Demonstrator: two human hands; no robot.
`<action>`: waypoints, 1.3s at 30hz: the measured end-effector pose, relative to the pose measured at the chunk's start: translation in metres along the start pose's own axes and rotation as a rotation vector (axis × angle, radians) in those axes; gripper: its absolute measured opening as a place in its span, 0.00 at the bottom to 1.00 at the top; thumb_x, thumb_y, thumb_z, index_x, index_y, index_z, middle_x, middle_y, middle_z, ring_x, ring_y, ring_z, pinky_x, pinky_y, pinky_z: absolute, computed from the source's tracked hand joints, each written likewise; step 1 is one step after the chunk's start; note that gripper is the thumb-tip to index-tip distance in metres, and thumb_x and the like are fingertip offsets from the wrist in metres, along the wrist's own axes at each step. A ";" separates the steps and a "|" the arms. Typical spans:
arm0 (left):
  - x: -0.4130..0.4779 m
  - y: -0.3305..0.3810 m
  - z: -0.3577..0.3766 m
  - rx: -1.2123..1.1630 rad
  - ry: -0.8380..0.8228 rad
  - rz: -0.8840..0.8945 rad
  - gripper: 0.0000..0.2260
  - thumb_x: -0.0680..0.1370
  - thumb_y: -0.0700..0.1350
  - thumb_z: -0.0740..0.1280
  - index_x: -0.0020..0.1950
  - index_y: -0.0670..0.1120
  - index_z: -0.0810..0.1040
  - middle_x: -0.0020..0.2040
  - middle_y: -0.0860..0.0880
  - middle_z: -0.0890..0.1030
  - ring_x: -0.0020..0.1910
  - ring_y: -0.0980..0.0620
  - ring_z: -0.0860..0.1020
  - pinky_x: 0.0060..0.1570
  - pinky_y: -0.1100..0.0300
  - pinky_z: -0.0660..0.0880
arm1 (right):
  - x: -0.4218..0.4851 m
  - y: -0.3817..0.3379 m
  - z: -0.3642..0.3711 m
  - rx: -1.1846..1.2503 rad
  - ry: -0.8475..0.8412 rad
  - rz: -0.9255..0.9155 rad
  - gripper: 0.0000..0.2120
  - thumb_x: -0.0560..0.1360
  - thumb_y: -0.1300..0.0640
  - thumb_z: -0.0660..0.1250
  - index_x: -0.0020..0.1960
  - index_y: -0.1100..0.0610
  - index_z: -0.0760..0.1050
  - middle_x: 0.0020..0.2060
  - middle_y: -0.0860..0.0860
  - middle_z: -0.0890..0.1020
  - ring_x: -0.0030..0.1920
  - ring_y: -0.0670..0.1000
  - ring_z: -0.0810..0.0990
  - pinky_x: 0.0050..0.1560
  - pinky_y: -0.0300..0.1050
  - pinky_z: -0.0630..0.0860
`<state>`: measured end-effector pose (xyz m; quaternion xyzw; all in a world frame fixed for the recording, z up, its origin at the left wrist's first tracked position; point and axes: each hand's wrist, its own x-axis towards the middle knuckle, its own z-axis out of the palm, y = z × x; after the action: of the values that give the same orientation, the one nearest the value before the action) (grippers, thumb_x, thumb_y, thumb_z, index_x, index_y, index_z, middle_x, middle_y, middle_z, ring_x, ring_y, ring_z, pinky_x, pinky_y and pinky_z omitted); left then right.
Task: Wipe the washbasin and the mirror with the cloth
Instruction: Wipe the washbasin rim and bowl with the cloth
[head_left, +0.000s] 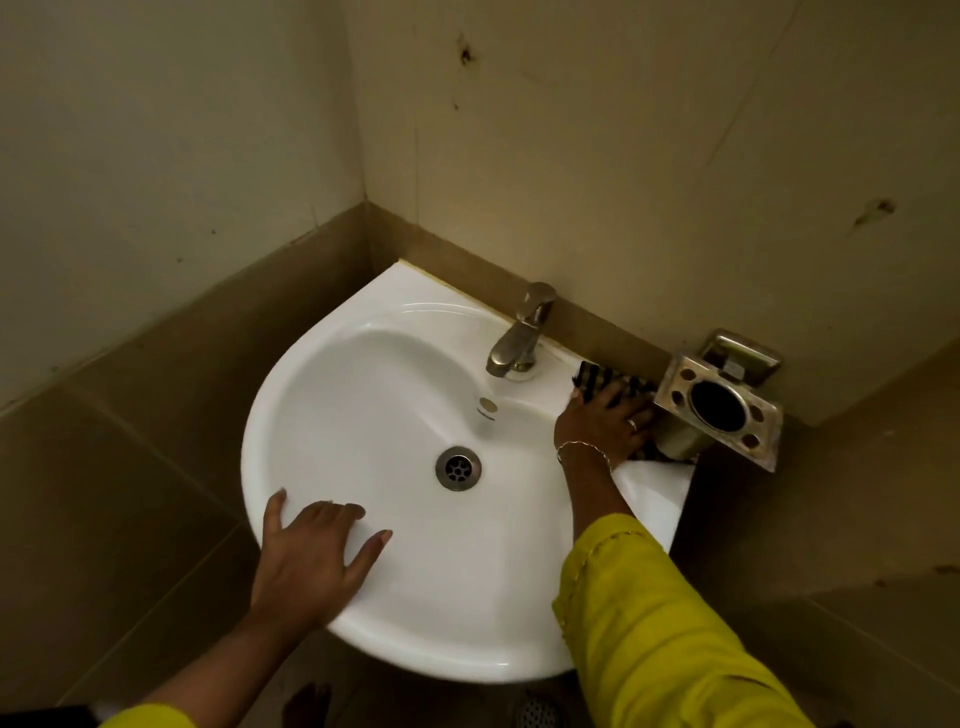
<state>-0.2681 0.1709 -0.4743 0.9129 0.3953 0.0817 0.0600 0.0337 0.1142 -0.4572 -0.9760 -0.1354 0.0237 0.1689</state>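
- Head view: the right hand (605, 418) lies flat with its fingers spread, pressing a dark striped cloth (613, 382) onto the back right ledge of the white washbasin (363, 395), between the tap (519, 338) and the metal holder (719, 408) on the wall
- The left hand (311, 556) holds nothing; its fingers are splayed and open on the front left rim of the washbasin, seemingly as a brace
- Judged from this, the step in hand is the wiping of the washbasin, at its rear right corner; the mirror has yet to come
- The next move calls for drawing the cloth along the ledge round the foot of the tap, then down into the bowl toward the drain (458, 467), keeping the pressure flat and staying clear of the holder just beside the knuckles
- Hidden or unclear: most of the cloth sits under the palm, so its size and fold cannot be told; the ledge beneath it is covered
- The mirror is nowhere in the frame
- The light is dim, so any dirt or wetness on the bowl is hard to make out
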 end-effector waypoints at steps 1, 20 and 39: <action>0.000 0.000 0.000 -0.003 0.000 0.000 0.33 0.75 0.67 0.42 0.44 0.49 0.81 0.40 0.52 0.84 0.45 0.51 0.82 0.63 0.47 0.55 | 0.001 -0.003 0.003 0.012 0.017 -0.005 0.31 0.79 0.48 0.55 0.75 0.63 0.48 0.72 0.69 0.52 0.72 0.70 0.50 0.70 0.64 0.48; -0.001 0.000 -0.004 -0.052 -0.004 -0.005 0.32 0.76 0.66 0.43 0.45 0.49 0.80 0.41 0.52 0.84 0.48 0.50 0.82 0.63 0.44 0.56 | -0.038 -0.010 0.032 -0.280 0.081 -0.690 0.23 0.71 0.53 0.64 0.65 0.58 0.70 0.61 0.62 0.77 0.62 0.63 0.75 0.60 0.61 0.71; -0.002 -0.001 -0.005 -0.390 0.205 -0.069 0.29 0.77 0.59 0.52 0.75 0.47 0.54 0.75 0.47 0.57 0.75 0.50 0.51 0.74 0.53 0.44 | -0.016 -0.136 0.066 -0.288 -0.100 -0.639 0.29 0.81 0.52 0.53 0.76 0.61 0.44 0.74 0.66 0.49 0.74 0.67 0.48 0.72 0.62 0.44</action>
<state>-0.2710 0.1701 -0.4701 0.8568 0.4072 0.2467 0.1979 -0.0225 0.2545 -0.4735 -0.8958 -0.4439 -0.0020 0.0217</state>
